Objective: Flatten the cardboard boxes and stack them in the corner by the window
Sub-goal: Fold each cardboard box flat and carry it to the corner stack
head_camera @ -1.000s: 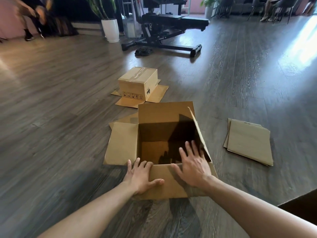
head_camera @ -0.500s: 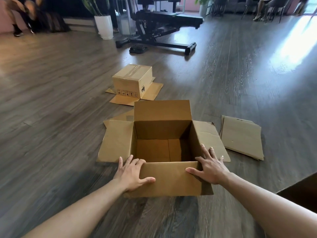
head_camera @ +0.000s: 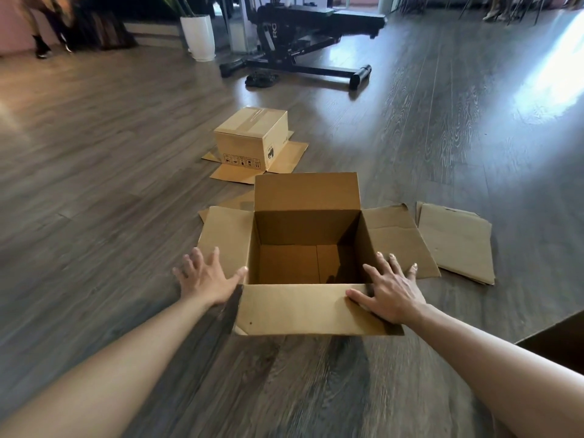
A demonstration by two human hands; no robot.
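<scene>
An open-topped brown corrugated cardboard box (head_camera: pixel 306 248) stands upright on the dark grey wood-grain plank floor (head_camera: pixel 94 184), all four top flaps folded outward, apparently to expose the walls for collapsing. The left hand (head_camera: pixel 207 276), fingers spread and straight, hovers at the box's near left corner over the left flap, thumb at the corner, gripping nothing. The right hand (head_camera: pixel 390 289), likewise flat and splayed, rests on the near right corner where the near flap meets the right flap; judged as bracing before the walls are pushed flat. A smaller taped brown carton (head_camera: pixel 251 139) sits inverted farther off on its splayed flaps; small handling pictograms mark its side, unreadable here. A flattened brown cardboard stack (head_camera: pixel 455 241) lies just right of the box. On the black exercise bench frame (head_camera: pixel 303 36) beyond, the white letters "RO" show.
</scene>
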